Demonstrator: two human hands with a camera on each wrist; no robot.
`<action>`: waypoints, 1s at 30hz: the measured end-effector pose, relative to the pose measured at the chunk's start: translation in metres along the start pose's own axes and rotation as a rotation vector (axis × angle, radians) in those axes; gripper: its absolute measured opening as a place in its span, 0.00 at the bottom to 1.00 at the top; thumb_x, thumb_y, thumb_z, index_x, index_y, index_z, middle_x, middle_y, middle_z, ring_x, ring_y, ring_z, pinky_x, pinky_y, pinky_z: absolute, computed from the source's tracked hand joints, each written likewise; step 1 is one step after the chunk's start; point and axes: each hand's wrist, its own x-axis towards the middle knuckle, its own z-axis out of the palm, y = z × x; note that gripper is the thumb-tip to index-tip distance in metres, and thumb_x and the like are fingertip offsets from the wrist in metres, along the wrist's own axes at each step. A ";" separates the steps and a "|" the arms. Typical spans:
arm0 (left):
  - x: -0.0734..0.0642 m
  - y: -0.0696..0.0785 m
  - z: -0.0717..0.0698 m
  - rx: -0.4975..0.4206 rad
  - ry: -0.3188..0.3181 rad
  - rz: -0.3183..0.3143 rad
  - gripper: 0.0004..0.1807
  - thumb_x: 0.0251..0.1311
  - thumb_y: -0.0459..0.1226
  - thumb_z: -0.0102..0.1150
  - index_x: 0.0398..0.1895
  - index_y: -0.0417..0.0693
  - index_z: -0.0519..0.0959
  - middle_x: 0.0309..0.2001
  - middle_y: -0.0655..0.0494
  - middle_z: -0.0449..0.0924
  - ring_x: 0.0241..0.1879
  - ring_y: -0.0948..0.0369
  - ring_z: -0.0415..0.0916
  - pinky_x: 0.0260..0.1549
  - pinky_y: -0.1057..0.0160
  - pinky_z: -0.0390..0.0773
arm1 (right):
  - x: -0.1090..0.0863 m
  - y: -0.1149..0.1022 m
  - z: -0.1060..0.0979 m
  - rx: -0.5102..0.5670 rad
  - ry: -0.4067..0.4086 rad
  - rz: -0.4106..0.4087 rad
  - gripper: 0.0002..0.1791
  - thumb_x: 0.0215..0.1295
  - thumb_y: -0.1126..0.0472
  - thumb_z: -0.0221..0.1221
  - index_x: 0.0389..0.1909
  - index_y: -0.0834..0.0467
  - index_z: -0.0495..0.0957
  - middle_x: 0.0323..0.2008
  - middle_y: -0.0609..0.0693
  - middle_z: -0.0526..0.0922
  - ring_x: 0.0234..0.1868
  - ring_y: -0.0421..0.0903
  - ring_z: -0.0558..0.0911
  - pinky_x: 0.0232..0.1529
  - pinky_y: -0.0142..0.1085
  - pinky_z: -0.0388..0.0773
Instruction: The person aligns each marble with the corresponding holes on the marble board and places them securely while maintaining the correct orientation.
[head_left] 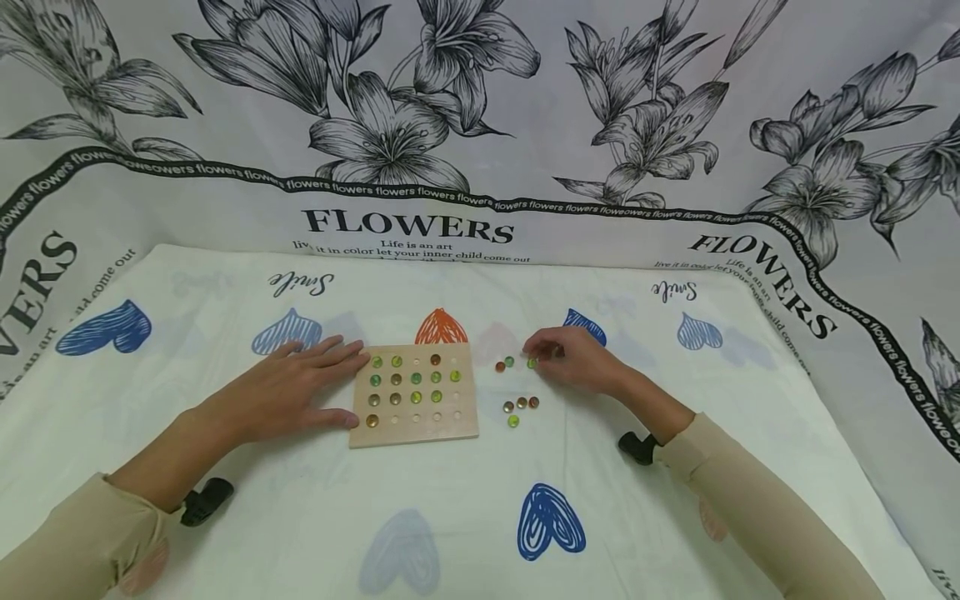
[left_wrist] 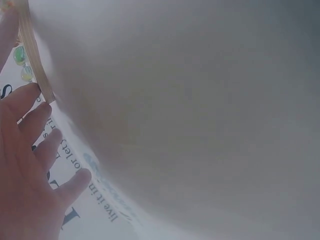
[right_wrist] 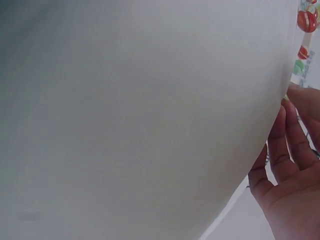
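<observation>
A light wooden board with rows of round hollows lies flat on the cloth. Green, yellow-green and brown glass marbles sit in many hollows, mostly at the left and middle; much of the bottom row shows bare wood. Along the board's left edge my left hand rests with spread fingers, the thumb at the lower corner and fingertips near the upper one. To the right of the board, my right hand pinches a yellow-green marble between thumb and fingertips, low over the cloth. Its fingers show bent in the right wrist view.
Beside the right hand lie a red-brown marble and a green marble. Nearer me is a small cluster of brown marbles with a yellow-green one below. White cloth printed with hearts covers the table; a flower-printed curtain hangs behind.
</observation>
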 end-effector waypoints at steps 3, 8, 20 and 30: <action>0.000 0.001 0.000 -0.005 -0.005 -0.003 0.49 0.59 0.71 0.50 0.76 0.52 0.63 0.75 0.53 0.61 0.73 0.44 0.56 0.64 0.31 0.58 | 0.000 0.001 0.001 0.000 0.002 -0.001 0.13 0.61 0.72 0.65 0.46 0.58 0.84 0.41 0.46 0.86 0.41 0.43 0.81 0.45 0.39 0.80; 0.000 0.002 -0.001 -0.005 0.000 0.004 0.48 0.60 0.70 0.50 0.76 0.51 0.63 0.75 0.52 0.61 0.74 0.44 0.56 0.65 0.33 0.59 | -0.001 0.001 0.001 0.011 0.010 -0.008 0.13 0.61 0.71 0.65 0.46 0.58 0.83 0.41 0.46 0.86 0.42 0.43 0.81 0.46 0.40 0.79; 0.000 0.001 0.000 0.018 0.000 0.023 0.48 0.61 0.70 0.49 0.76 0.50 0.62 0.76 0.52 0.59 0.74 0.45 0.56 0.65 0.34 0.61 | 0.002 -0.015 0.004 0.074 0.018 -0.069 0.12 0.62 0.69 0.64 0.46 0.58 0.84 0.42 0.46 0.86 0.42 0.43 0.80 0.46 0.39 0.80; 0.001 0.002 -0.002 0.021 0.007 0.028 0.48 0.61 0.69 0.51 0.76 0.49 0.62 0.75 0.52 0.60 0.74 0.45 0.57 0.65 0.35 0.62 | 0.005 -0.042 0.012 0.129 -0.054 -0.133 0.12 0.65 0.67 0.63 0.49 0.60 0.83 0.43 0.46 0.86 0.43 0.42 0.80 0.48 0.40 0.80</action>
